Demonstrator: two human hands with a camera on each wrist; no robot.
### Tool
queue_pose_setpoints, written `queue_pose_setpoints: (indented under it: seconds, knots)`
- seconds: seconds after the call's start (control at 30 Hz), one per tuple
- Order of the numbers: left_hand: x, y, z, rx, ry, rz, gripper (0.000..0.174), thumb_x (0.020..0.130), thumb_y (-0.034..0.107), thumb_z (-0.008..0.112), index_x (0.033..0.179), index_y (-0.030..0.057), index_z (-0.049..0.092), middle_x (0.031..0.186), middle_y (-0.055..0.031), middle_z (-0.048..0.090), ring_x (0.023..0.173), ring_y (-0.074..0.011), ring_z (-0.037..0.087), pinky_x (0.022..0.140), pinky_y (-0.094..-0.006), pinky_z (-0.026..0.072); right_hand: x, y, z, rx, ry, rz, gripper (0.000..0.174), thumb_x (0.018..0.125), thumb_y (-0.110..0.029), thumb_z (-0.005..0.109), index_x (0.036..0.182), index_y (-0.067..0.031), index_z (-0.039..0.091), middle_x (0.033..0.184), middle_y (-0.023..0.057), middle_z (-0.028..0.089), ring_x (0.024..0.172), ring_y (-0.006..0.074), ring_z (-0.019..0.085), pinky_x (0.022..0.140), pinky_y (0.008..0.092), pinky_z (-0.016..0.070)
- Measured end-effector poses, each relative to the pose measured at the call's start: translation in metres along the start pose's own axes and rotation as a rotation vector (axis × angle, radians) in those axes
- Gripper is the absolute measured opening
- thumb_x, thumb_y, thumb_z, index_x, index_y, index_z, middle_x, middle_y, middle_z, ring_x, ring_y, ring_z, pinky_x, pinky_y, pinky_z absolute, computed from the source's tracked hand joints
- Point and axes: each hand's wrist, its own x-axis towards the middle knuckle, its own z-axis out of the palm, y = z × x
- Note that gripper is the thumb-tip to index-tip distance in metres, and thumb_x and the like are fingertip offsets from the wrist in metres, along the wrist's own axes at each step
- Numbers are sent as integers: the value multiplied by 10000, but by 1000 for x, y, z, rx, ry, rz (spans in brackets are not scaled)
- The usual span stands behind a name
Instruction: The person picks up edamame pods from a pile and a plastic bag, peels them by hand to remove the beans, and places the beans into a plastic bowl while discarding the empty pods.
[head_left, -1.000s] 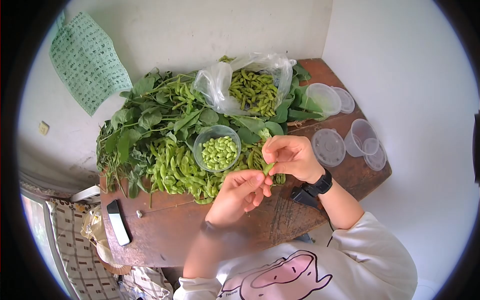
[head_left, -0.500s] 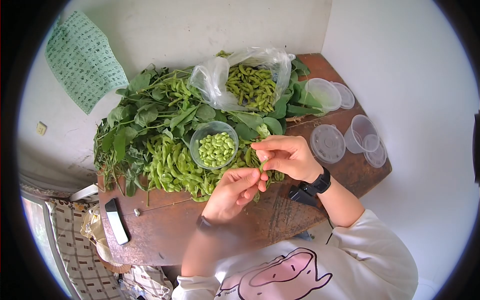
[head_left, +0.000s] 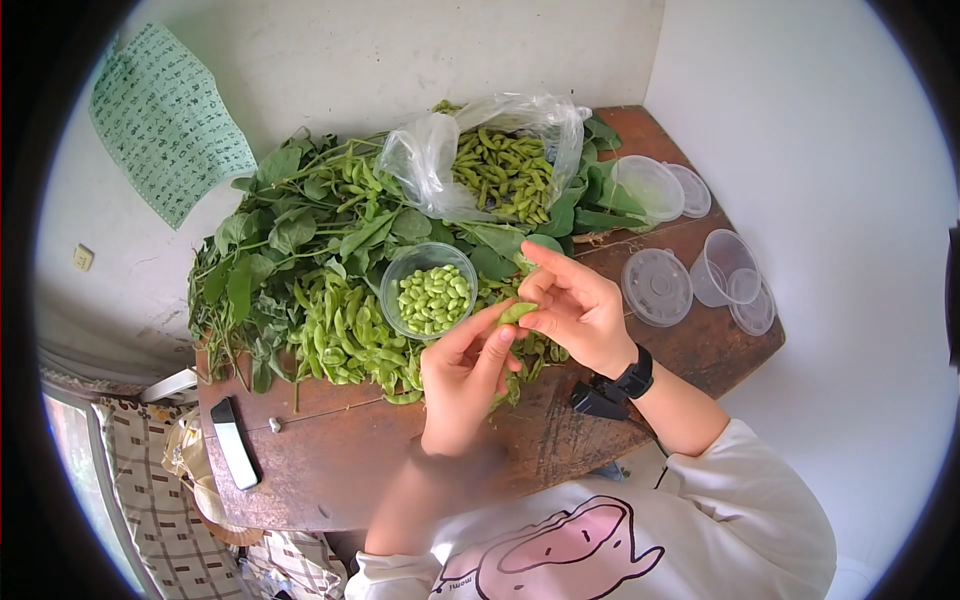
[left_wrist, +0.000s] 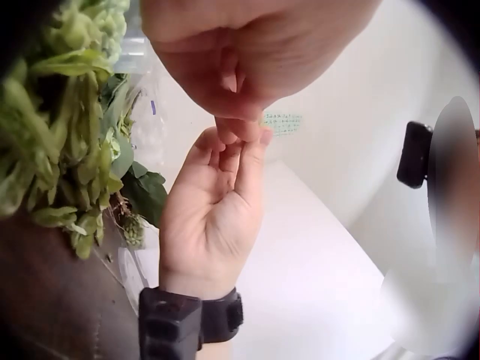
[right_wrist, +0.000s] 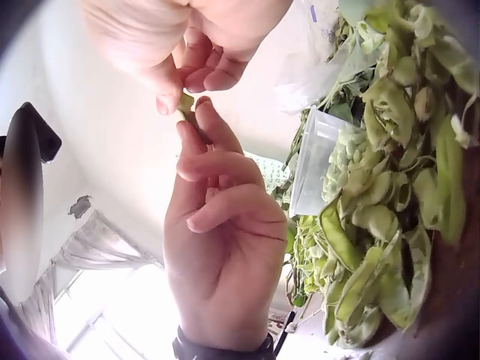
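Note:
Between both hands is a green edamame pod [head_left: 517, 313], raised over the front edge of the pod heap. My left hand [head_left: 463, 375] pinches one end between thumb and fingertip. The other end is pinched by my right hand [head_left: 580, 310], its index finger lifted away. In the right wrist view a bit of the pod [right_wrist: 187, 103] shows where the fingertips meet; in the left wrist view the hands mostly hide it. Just left of the hands, a clear tub [head_left: 388, 290] holds shelled green beans [head_left: 434, 298].
Loose pods [head_left: 345, 335] lie around the tub, with leafy stalks [head_left: 290, 225] behind. A plastic bag [head_left: 425, 165] of pods stands at the back. Clear tubs and lids [head_left: 657, 287] sit right on the wooden table [head_left: 350, 460], a phone [head_left: 234, 445] at front left.
The pod has turned from nearly upright to lying more sideways and now shows its broad side. Both hands have shifted slightly up, and the right index finger has straightened away from it.

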Motion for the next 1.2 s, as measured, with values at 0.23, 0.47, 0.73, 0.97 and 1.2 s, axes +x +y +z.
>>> queue_pose_setpoints:
  seconds: [0.23, 0.47, 0.73, 0.97, 1.2]
  knots:
    - [0, -8, -4, 550, 185, 531, 226, 872, 7, 676, 1096, -3, 696, 848, -76, 701, 528, -73, 579, 465, -198, 446, 0, 5, 6, -34, 27, -78, 582, 854, 91, 647, 1398, 7, 458, 940, 13, 539, 925, 105, 540, 881, 259, 479]
    - [0, -12, -5, 778, 281, 724, 270, 781, -20, 741, 1047, 23, 720, 887, -130, 709, 706, -219, 695, 602, -272, 545, -1, 2, 5, -149, 31, 17, 258, 865, 33, 674, 1122, 9, 680, 1029, 67, 613, 890, 111, 610, 775, 233, 516]
    - [1, -15, -2, 675, 245, 712, 239, 804, -47, 728, 1042, -37, 710, 795, -80, 689, 538, -67, 560, 492, -205, 444, -3, 2, 10, -419, 113, -235, 216, 837, 95, 656, 1032, 18, 712, 1025, 97, 612, 865, 145, 638, 765, 245, 548]
    - [-3, -13, 4, 622, 248, 649, 215, 749, -30, 779, 955, -46, 717, 746, -119, 685, 542, -153, 595, 513, -236, 481, -6, 19, 13, -308, 150, -318, 153, 853, 120, 615, 981, 51, 663, 1043, 121, 593, 884, 158, 629, 770, 254, 542]
    - [0, -6, -3, 567, 328, 504, 208, 780, -6, 768, 975, -56, 714, 676, -87, 661, 476, -87, 543, 452, -216, 427, 16, 16, 26, -335, 118, -172, 50, 864, 85, 618, 901, 51, 618, 973, 115, 649, 868, 138, 645, 737, 261, 525]
